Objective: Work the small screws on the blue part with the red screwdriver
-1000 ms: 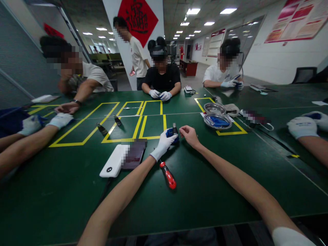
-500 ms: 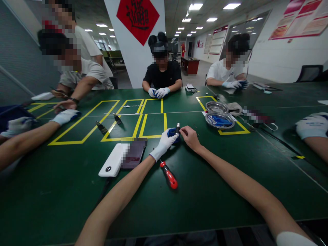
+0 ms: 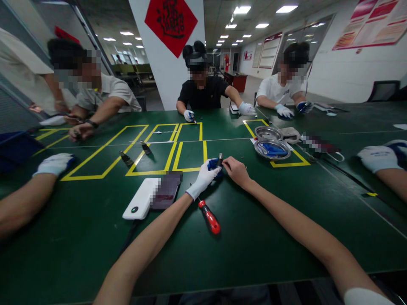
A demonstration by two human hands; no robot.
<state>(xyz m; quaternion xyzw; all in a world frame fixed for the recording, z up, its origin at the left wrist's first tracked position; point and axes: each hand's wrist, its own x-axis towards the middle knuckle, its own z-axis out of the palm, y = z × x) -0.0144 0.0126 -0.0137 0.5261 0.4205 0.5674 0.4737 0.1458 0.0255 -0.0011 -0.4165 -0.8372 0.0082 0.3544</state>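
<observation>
- Gripping a small dark cylindrical piece with a silvery metal end (image 3: 220, 161) in the white-and-blue gloved left hand (image 3: 202, 178), clamped between thumb and fingers above the dark green desk (image 3: 254, 237).
- Pointing nearly upright along its long axis, silvery end uppermost, with a slight rightward lean at the top.
- Lying just left of the fingertips of the bare right hand (image 3: 235, 171); nearer to the left hand, being in its grasp.
- Drawn in at the right hand's fingers, close beside the piece; cannot tell whether touching it or pinching something tiny.
- Surrounded on the desk by a red-and-black-handled screwdriver (image 3: 210, 218) below, a white rounded device (image 3: 141, 199) beside a dark rectangular slab (image 3: 167, 192) to the left, and two dark tapered pieces (image 3: 126, 158) farther left.
- Flanked, off to the right, by two shiny round metal dishes (image 3: 272, 158).
</observation>
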